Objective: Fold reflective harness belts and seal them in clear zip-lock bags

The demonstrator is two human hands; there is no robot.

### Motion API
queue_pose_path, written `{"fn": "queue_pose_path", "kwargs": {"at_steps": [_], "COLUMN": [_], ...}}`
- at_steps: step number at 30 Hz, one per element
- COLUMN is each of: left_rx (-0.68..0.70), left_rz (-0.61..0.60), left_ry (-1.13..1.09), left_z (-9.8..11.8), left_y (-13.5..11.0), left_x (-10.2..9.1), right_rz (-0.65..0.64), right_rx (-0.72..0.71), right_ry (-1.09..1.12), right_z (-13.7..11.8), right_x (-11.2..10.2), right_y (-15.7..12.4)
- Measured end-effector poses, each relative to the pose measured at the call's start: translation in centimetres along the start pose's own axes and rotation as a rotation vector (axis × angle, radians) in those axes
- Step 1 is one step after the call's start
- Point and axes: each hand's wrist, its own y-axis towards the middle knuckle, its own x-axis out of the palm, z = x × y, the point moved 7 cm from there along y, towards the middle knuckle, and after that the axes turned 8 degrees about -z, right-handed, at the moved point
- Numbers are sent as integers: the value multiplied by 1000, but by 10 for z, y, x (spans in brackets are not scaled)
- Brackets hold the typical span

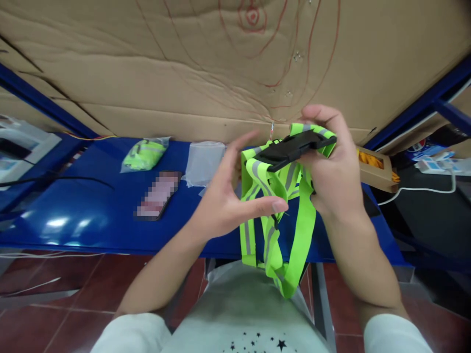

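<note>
My right hand (333, 166) is closed around a neon green reflective strap vest (274, 215) with grey stripes, gripping its bunched upper part together with a black plastic buckle (294, 147). The strap loops hang down over the table's front edge towards my lap. My left hand (228, 196) is beside the straps with its fingers spread; the thumb reaches across and touches a strap near the middle, and the fingertips point up towards the buckle.
A blue table (84, 211) carries a bagged green vest (144, 154), an empty clear plastic bag (204, 164) and a phone (158, 194). A cardboard wall (184, 63) stands behind. A small brown box (377, 169) and a power strip (441, 165) lie at right.
</note>
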Motion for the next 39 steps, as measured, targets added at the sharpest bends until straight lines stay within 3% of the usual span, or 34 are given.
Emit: {"fn": "queue_pose_path", "kwargs": {"at_steps": [2,5,8,11,15,18,22,26,30,36,39], "left_rx": [-110,-209,-224,-218,-216,-229,-289,-221,-78,-57,-98], "left_rz": [16,7,-57,-96,-99,-132,-381,-303,-157,35,27], "left_ry": [-175,-404,-532,-600,-571,-496,-532,-320,-40,-221,-275], "left_z": [-16,-30,-27,-21,-22,-29,-38,-43,-41,-70,-85], "left_y": [-2,0,3,4,2,-1,-4,9,26,39,40], "left_x": [4,4,2,1,3,4,20,15,8,0,1], "right_rz": [-18,-247,-476,-545,-669,-551,-310,-171,-182,-415,-458], "right_rx": [-23,24,112,185,237,256,184,124,81,37,83], "right_ry": [-6,97,357,575,682,651,520,433,377,315,266], "right_z": [-2,7,25,43,50,52,51,53,61,48,50], "right_x": [1,8,14,22,42,39,20,14,22,26,24], "right_y": [-1,-4,-12,-21,-39,-43,-32,-14,1,16,23]}}
